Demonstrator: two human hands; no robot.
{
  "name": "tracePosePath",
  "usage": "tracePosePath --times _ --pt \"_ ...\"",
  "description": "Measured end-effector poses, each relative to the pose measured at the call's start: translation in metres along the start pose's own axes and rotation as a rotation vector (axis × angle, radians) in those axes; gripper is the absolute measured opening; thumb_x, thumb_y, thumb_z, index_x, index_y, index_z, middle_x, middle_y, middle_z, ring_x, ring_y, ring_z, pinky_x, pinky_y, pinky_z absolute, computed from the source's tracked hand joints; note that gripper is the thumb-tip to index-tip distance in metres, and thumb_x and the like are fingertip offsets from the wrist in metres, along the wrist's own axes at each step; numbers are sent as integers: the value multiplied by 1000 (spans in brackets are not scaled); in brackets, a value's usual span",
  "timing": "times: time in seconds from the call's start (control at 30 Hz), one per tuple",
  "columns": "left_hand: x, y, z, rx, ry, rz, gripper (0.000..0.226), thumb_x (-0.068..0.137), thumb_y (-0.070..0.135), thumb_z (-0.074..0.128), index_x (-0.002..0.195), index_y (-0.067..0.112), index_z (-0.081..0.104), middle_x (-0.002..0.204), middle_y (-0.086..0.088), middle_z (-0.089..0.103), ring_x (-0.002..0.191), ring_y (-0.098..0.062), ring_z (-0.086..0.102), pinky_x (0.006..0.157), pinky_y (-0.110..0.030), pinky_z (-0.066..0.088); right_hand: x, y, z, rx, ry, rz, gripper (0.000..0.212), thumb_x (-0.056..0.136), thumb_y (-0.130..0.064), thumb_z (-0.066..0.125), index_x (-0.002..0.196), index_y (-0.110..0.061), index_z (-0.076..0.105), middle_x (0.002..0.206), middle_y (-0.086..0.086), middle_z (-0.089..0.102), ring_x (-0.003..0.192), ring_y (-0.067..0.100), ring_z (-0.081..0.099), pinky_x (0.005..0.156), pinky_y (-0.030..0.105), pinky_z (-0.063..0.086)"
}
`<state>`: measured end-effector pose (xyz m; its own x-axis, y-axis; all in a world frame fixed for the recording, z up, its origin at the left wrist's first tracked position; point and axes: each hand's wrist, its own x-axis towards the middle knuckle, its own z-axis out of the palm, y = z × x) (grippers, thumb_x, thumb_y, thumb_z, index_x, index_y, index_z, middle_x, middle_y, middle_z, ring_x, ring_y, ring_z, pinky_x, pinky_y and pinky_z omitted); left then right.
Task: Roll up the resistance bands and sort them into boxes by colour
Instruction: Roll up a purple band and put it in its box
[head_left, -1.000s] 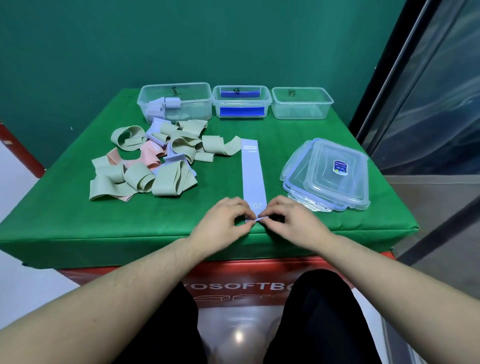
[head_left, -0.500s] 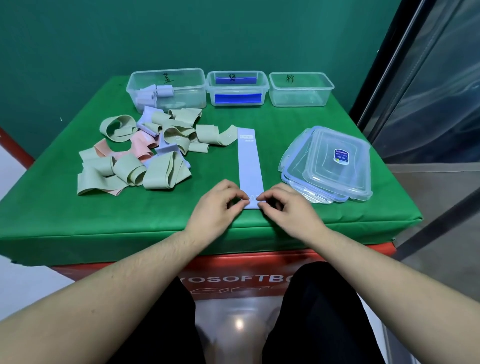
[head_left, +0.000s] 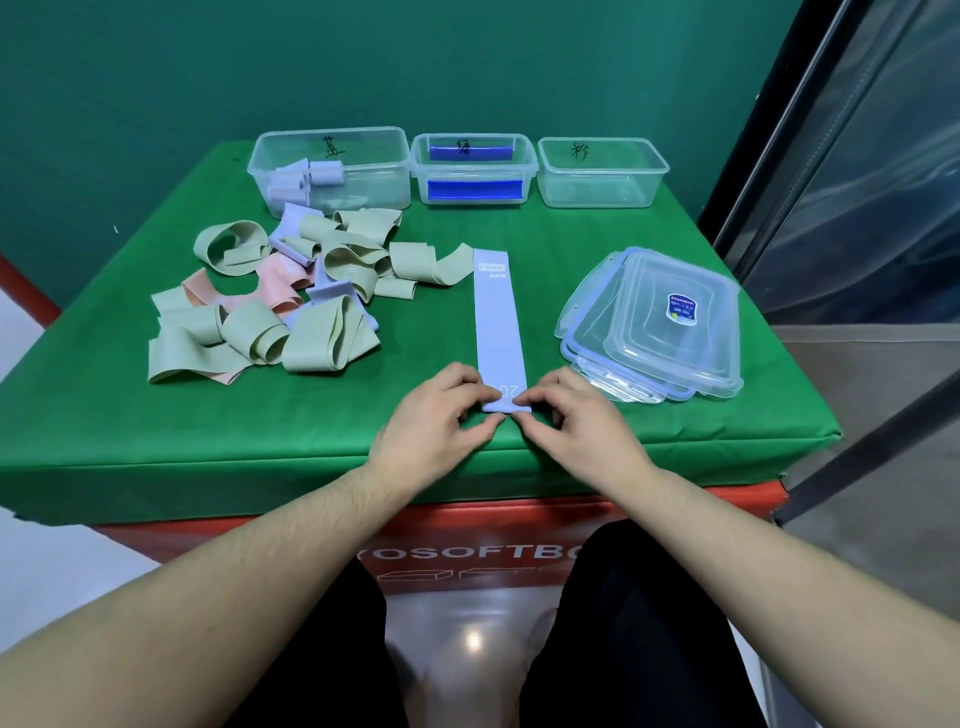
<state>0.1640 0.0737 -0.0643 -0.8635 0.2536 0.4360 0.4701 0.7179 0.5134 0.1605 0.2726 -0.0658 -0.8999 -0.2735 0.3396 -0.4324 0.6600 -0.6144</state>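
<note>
A pale blue band (head_left: 497, 322) lies flat and straight on the green table (head_left: 545, 244), its near end curled

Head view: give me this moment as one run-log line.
step: rolling near end of flat lilac rubber band | left hand: pinching band | right hand: pinching band | left clear plastic box: holds lilac rolls

We record two bare forearms with no sleeves in view, light hair showing along both. The left hand (head_left: 434, 415) and right hand (head_left: 576, 421) carry no rings, watch, gloves or wristbands. Below the hands, nearer the camera, we note black trousers on both thighs.
</note>
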Motion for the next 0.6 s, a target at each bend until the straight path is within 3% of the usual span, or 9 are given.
tracePosePath --times 0.23,0.3,0.33,0.4,0.6 --pt "0 -2 0 18 -1 22 16 87 26 73 97 13 76 95 4 63 72 2 40 67 -8 29 2 -4 -4 -62 -41 -28 17 89 -26 71 104 -19 74 94 -10 54 74 -7 51 69 9 35" --pt "0 -2 0 20 -8 30 18 90 28 71 99 14 76 95 4 62 72 2 40 68 -10 30 3 -3 -6 -139 -50 -97 20 91 -26 69 107 -16 74 99 -5 56 84 1 52 78 20 42" --pt "1 -2 -1 18 -9 34 18 91 29 70 99 14 76 95 5 61 73 2 41 68 -10 30 4 -2 -6 -193 -59 -138 21 92 -26 67 109 -15 74 100 -2 57 90 13 54 82 26 43" --pt "1 -2 -2 5 -16 38 19 92 30 67 100 15 75 95 5 60 75 1 42 69 -10 31 6 -1 -6 -264 -81 -191 22 94 -24 65 111 -13 73 101 2 58 93 24 53 85 31 42" --pt "3 -4 -3 -14 -54 11 20 94 30 65 102 15 75 97 5 60 74 0 45 70 -13 32 9 -5 -8 -140 -121 -88 23 97 -23 62 116 -17 72 102 -4 61 93 13 59 83 27 45"
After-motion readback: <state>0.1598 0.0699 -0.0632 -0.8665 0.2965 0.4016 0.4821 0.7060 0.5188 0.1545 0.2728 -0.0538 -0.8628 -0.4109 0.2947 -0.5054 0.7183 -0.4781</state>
